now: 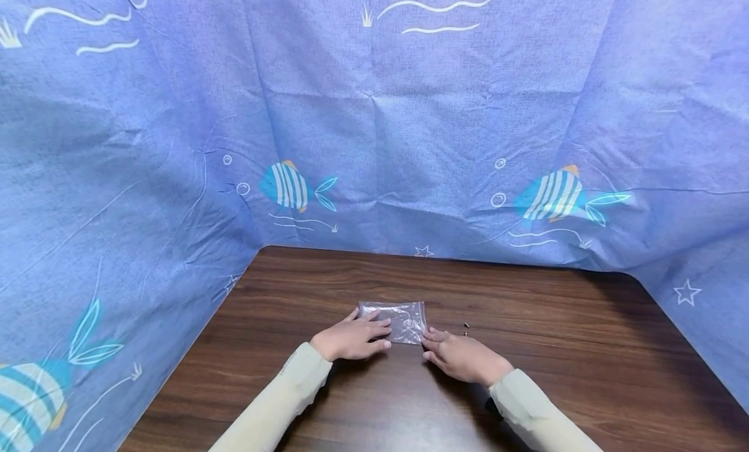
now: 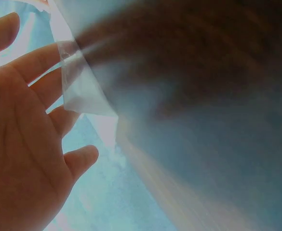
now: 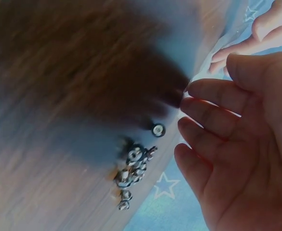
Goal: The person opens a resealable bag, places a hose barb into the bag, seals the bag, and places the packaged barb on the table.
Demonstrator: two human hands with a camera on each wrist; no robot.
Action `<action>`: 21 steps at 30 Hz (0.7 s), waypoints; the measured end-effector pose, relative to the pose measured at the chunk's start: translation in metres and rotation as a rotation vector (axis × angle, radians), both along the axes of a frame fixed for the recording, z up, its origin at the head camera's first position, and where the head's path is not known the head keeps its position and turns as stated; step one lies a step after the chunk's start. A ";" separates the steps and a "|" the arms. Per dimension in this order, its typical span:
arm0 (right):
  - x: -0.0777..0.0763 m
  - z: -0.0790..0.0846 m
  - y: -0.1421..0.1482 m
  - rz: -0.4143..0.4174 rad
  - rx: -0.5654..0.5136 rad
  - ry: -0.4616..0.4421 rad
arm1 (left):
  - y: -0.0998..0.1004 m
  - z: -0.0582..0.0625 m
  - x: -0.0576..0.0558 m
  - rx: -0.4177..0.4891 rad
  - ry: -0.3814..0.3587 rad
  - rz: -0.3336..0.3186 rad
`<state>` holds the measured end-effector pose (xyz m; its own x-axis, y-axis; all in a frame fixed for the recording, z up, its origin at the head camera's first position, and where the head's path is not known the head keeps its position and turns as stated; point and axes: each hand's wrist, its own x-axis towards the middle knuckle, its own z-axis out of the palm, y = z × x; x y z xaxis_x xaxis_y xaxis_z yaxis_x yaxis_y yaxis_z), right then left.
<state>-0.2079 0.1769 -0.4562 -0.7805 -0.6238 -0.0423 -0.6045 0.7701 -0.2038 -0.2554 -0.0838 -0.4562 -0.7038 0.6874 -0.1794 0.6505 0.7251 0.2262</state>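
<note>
A clear plastic bag (image 1: 404, 322) lies flat on the wooden table in the head view. My left hand (image 1: 353, 337) rests on its left part with fingers spread. In the left wrist view, a lifted corner of the bag (image 2: 90, 94) overlaps the fingers of my left hand (image 2: 25, 125). At the bag's right edge, the fingertips of my right hand (image 1: 462, 356) touch down, fingers extended. The right wrist view shows my right hand (image 3: 242, 139) with its palm bare and fingers slightly bent. Beyond it sits a small group of shiny metal pieces (image 3: 136, 155), some ring-shaped.
The brown wooden table (image 1: 562, 348) runs back to a blue fabric curtain (image 1: 421, 146) printed with fish, which also hangs along both sides. In the head view the metal pieces (image 1: 466, 325) lie just beyond the right hand. A dark object (image 1: 493, 408) shows under the right wrist.
</note>
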 end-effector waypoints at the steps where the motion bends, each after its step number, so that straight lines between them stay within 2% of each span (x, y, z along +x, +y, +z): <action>1: 0.001 0.000 0.000 0.000 0.001 0.005 | 0.000 0.000 0.000 0.003 0.002 0.000; 11: 0.002 0.001 -0.002 0.016 -0.045 0.059 | 0.001 -0.002 -0.004 0.056 -0.008 0.003; 17: -0.005 0.000 0.004 0.008 -0.146 0.059 | 0.003 -0.004 -0.008 0.112 0.079 -0.046; 21: -0.013 0.000 0.007 -0.001 -0.245 0.117 | 0.009 -0.002 -0.009 0.167 0.132 -0.034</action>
<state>-0.2213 0.1836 -0.4560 -0.7720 -0.6033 0.2003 -0.6339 0.7072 -0.3131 -0.2644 -0.0750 -0.4579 -0.6895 0.7237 0.0313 0.7059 0.6616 0.2528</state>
